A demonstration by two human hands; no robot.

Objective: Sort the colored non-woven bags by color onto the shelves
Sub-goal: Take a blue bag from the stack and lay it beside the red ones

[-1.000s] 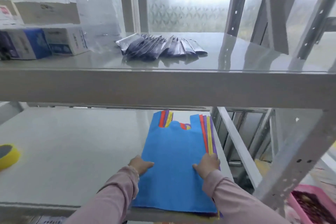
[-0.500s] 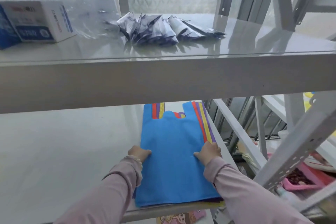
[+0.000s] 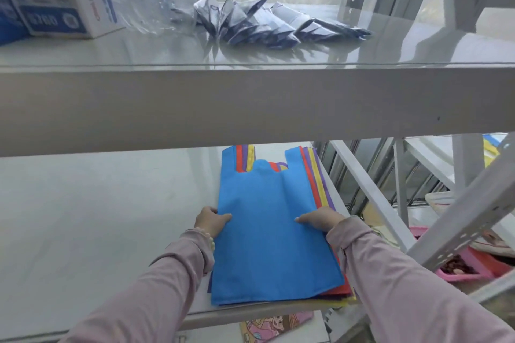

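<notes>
A stack of non-woven bags lies flat at the right end of the lower shelf [image 3: 97, 217]. A blue bag [image 3: 267, 231] is on top, with red, purple and yellow bag edges [image 3: 316, 175] showing beneath it along the right side and at the handles. My left hand [image 3: 210, 220] grips the stack's left edge, thumb on the blue bag. My right hand [image 3: 319, 220] grips the right edge, with the thumb lying on the blue top. Both sleeves are pale pink.
The upper shelf [image 3: 250, 103] crosses the view just above the bags and carries a white and blue carton [image 3: 64, 0], clear plastic wrap [image 3: 150, 0] and a fan of dark foil sachets [image 3: 267, 22]. Grey slotted uprights [image 3: 473, 209] stand right. A pink tray [image 3: 468, 267] sits lower right.
The view has tilted up and closer, so the upper shelf fills more of the frame. Both hands stay at the stack's sides; the stack sits a little nearer the shelf's front edge.
</notes>
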